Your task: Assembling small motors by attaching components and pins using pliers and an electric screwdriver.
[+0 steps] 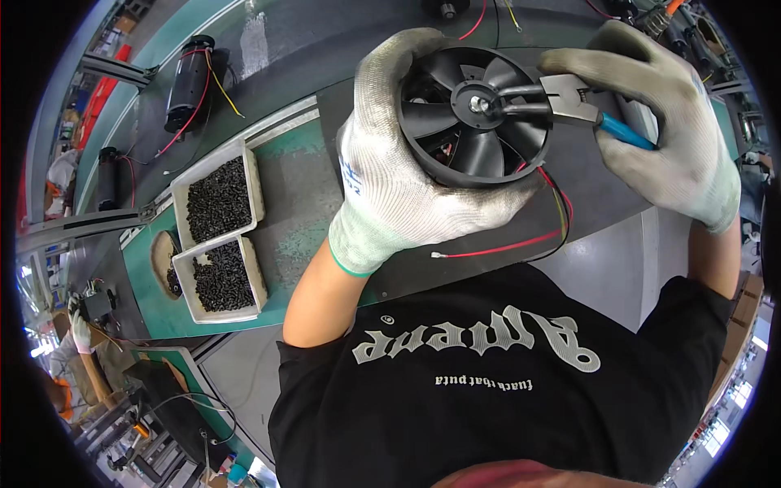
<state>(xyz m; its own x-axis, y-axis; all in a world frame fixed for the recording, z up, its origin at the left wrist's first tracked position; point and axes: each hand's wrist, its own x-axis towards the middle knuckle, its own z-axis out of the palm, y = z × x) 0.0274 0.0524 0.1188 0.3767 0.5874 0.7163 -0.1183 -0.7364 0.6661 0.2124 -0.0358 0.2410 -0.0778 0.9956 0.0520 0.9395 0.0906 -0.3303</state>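
My gloved left hand (pixel 390 163) is wrapped round the rim of a round black fan (pixel 476 154), holding it face up above the bench. Red, black and yellow wires (pixel 561 203) hang from the fan's lower right; a red one ends in a pale connector. In my gloved right hand (pixel 667 122) is a pair of pliers (pixel 573 102) with blue handles. Their jaws reach over the fan to the shiny metal piece (pixel 480 104) at its hub. Whether the jaws grip that piece I cannot tell. The fan's underside is hidden.
Left of my left arm stand two white trays (pixel 259 285) full of small black parts, beside a round dish (pixel 163 254). Black cylindrical motors (pixel 189 85) with wires lie on the bench's far left. A metal rail (pixel 281 120) crosses the bench. Another person's gloved hand (pixel 80 332) shows at far left.
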